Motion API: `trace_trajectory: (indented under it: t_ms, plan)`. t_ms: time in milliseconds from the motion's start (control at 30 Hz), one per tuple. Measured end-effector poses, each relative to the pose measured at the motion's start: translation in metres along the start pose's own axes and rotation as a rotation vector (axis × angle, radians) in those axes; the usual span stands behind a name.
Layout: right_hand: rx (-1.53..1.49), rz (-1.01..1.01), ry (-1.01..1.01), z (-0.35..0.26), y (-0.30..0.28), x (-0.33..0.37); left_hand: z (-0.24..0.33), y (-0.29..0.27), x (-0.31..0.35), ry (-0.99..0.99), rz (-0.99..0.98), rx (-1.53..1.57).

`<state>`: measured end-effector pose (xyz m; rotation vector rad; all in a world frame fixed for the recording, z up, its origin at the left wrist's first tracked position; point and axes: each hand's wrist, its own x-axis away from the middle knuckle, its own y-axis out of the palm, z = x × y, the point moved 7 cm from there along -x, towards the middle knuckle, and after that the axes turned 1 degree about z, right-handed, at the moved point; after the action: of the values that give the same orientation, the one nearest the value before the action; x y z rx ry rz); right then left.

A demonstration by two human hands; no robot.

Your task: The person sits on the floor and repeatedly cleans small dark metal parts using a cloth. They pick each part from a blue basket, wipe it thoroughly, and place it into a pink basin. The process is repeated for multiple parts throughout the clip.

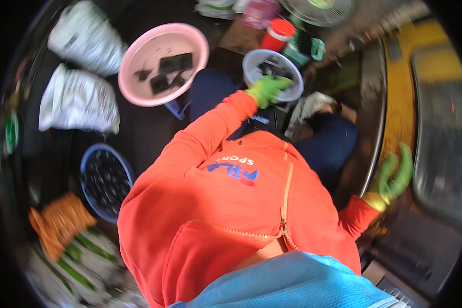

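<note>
My left hand (268,91), in a yellow-green glove, reaches over the near rim of a small pale basin (248,71). Dark flat pieces (275,68) lie in that basin beside the fingers. Blur hides how the fingers are bent and whether they touch a piece. Off to the right, my right hand (393,176), gloved the same way, is raised beside a yellow machine (399,110). Its thumb and fingers are spread, and nothing shows between them.
Left of my knee stands a pink basin (129,84) with black blocks (175,62). Further left are white sacks (79,100), a blue basin (129,172) of dark pieces and an orange bag (62,220). A red jug (277,35) and a fan (321,7) stand ahead.
</note>
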<state>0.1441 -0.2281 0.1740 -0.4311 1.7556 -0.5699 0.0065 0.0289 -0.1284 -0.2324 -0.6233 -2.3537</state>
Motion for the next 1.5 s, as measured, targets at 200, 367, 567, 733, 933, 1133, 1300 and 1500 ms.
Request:
trace_trajectory:
  t_ms: [200, 367, 567, 733, 933, 1133, 1300, 1500]
  plan:
    - [-0.058, 0.765, -0.007, 0.014, -0.185, 0.064, -0.048, -0.045, -0.016, -0.043, 0.316, 0.647]
    - [-0.037, 0.814, 0.129, 0.032, -0.198, 0.068, -0.03, -0.047, -0.015, -0.077, 0.424, 0.656]
    - [-0.115, 0.774, 0.225, 0.075, -0.183, 0.042, -0.036, -0.057, -0.02, -0.037, 0.444, 0.673]
    - [-0.269, 0.726, 0.309, 0.112, -0.139, 0.008, -0.067, -0.078, -0.051, -0.061, 0.476, 0.516]
    - [-0.438, 0.494, 0.44, 0.176, -0.052, -0.058, -0.084, -0.111, -0.062, 0.011, 0.459, 0.406]
    - [-0.851, 0.372, 0.752, 0.253, 0.053, -0.138, -0.079, -0.128, -0.05, 0.052, 0.655, 0.283]
    - [-0.77, 0.252, 0.661, 0.256, 0.091, -0.192, -0.084, -0.137, -0.053, -0.02, 0.693, 0.328]
    - [-0.57, -0.197, 0.48, 0.278, 0.009, -0.22, -0.074, -0.143, -0.039, -0.03, 0.765, 0.273]
